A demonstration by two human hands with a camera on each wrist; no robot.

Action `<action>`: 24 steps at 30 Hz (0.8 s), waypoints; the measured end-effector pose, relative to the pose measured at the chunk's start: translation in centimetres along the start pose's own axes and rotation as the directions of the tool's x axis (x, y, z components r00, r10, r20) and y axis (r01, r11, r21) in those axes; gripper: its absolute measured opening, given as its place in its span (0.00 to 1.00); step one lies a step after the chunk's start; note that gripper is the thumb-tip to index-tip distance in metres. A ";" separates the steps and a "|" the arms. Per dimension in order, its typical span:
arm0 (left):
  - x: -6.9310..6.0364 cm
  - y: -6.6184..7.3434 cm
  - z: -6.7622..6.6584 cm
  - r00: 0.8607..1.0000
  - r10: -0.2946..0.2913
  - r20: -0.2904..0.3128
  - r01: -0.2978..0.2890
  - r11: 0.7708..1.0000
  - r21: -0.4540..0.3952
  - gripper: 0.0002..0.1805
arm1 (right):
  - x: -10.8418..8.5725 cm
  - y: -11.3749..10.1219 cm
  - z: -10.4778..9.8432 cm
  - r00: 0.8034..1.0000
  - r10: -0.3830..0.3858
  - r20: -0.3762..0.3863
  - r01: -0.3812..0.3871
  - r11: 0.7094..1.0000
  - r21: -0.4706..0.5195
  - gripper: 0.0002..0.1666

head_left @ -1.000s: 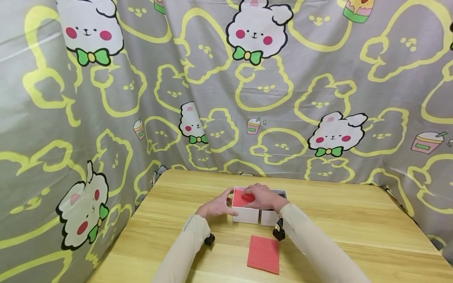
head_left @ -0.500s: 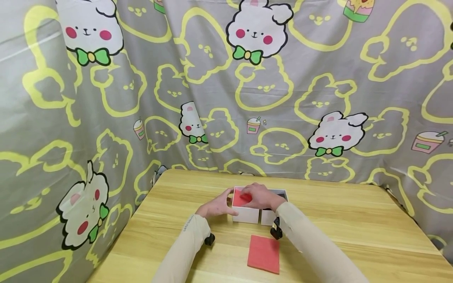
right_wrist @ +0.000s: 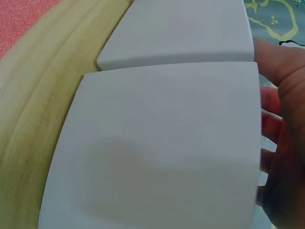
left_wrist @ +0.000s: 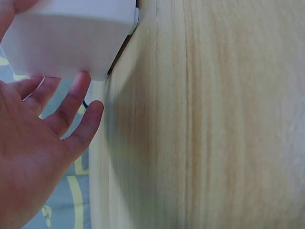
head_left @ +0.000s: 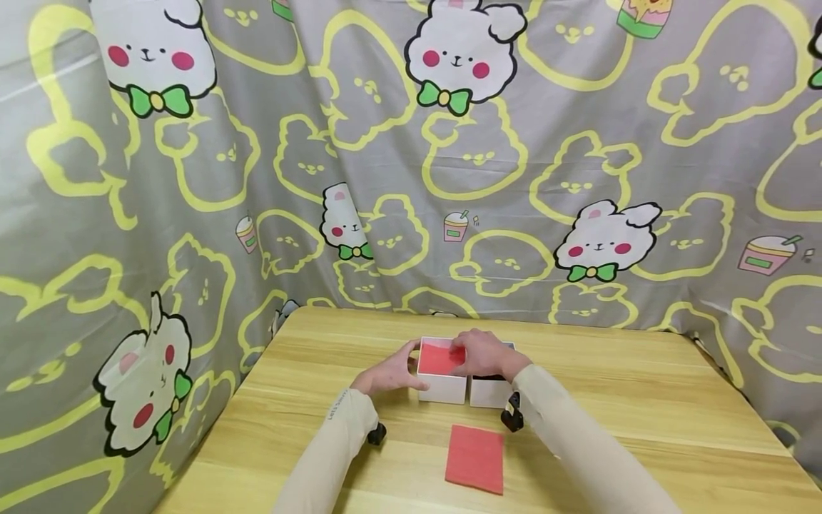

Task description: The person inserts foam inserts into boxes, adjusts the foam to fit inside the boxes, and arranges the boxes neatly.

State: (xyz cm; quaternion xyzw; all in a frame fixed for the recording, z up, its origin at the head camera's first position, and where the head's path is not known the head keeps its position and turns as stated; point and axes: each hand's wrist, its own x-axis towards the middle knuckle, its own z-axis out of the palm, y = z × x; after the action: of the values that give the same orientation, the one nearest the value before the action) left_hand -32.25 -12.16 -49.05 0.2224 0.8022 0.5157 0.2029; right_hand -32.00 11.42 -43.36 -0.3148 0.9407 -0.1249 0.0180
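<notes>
Two white boxes stand side by side on the table. Red cloth-like material lies in the left white box. My left hand holds that box at its left side, thumb at the front corner; in the left wrist view, fingertips touch the white wall. My right hand reaches over where the boxes meet, fingers down at the red material; the fingertips are hidden. In the right wrist view, its thumb lies by the box edge. The right white box is partly covered by this hand.
A flat red cloth-like square lies on the wooden table in front of the boxes. Dark contents show in the right box. A patterned grey curtain hangs behind and at the left.
My right hand has shifted slightly within the left box's right side. The bunched red fold at its fingers is no longer visible, and the material looks flatter. My left hand keeps its place.
</notes>
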 end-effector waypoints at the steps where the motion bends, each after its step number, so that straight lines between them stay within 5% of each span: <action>1: 0.0 0.0 0.0 1.000 -0.001 0.000 0.001 1.000 -0.003 0.54 | 0.0 0.0 0.0 1.000 0.005 0.003 -0.005 1.000 0.003 0.23; 9: -0.1 0.0 0.0 1.000 0.014 0.005 -0.014 1.000 0.010 0.54 | -0.1 0.1 0.4 0.999 0.044 0.012 -0.045 0.999 0.031 0.23; 24: -0.1 -0.2 0.0 1.000 0.003 0.016 -0.003 1.000 -0.030 0.54 | -3.9 0.8 -1.5 0.978 -0.141 -0.156 0.156 0.984 0.090 0.24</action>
State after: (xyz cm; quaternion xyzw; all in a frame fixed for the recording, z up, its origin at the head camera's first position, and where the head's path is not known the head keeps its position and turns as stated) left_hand -32.17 -12.27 -49.24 0.2246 0.7923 0.5264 0.2118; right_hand -29.50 14.71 -42.24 -0.3726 0.9058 -0.1966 -0.0457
